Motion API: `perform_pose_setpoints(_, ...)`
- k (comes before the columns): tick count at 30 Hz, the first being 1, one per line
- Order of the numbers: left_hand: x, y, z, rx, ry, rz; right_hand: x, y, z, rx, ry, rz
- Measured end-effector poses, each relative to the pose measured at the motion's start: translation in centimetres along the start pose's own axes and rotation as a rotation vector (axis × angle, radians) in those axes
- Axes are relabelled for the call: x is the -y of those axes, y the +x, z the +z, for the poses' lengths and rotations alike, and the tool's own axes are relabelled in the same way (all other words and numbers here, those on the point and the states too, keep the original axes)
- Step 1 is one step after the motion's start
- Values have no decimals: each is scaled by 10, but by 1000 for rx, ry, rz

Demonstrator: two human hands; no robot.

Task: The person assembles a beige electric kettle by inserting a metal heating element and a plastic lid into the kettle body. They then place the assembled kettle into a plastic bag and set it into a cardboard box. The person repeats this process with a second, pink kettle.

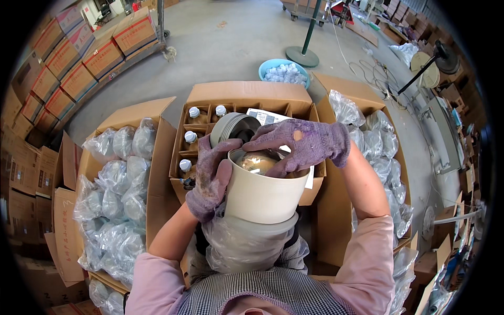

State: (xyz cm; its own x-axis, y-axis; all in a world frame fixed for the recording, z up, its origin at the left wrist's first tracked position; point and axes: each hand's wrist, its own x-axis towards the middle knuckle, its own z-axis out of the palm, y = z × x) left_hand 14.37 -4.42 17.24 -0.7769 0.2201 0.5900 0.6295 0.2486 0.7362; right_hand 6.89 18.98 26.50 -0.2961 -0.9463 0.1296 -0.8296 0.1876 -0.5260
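Both my hands wear worn purple gloves. Between them stands a cream round canister [266, 194], held at my lap, its lower part in a clear plastic bag [247, 244]. A shiny gold rounded piece [258, 164] sits inside the rim. My left hand [209, 178] is curled, its fingertips on a grey ridged round lid [227, 131] tilted behind the rim and its thumb against the canister wall. Over the opening, my right hand [299, 143] has fingers and thumb bent around the gold piece. Part of that piece is hidden under the hand.
A divided carton [249, 92] ahead holds white-capped gold bottles [190, 137] and a printed white sheet [268, 116]. Cartons of bagged items [123, 181] [375, 142] flank me. Beyond are a blue basin [268, 65], a stand base [302, 56], floor cables and stacked boxes [79, 79].
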Motion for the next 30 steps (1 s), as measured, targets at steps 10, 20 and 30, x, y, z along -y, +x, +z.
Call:
perform_pose_setpoints(10,4,-13,7,16,175,114,41,-1,30,16,-185,442)
perform_pose_setpoints(20,30,-7,2,-91,220,-10,34,-2,30,-186,111,558)
perform_pose_setpoints(30,284,-54,-28,-439,-63,-671,38,-36,38,-403,385,323)
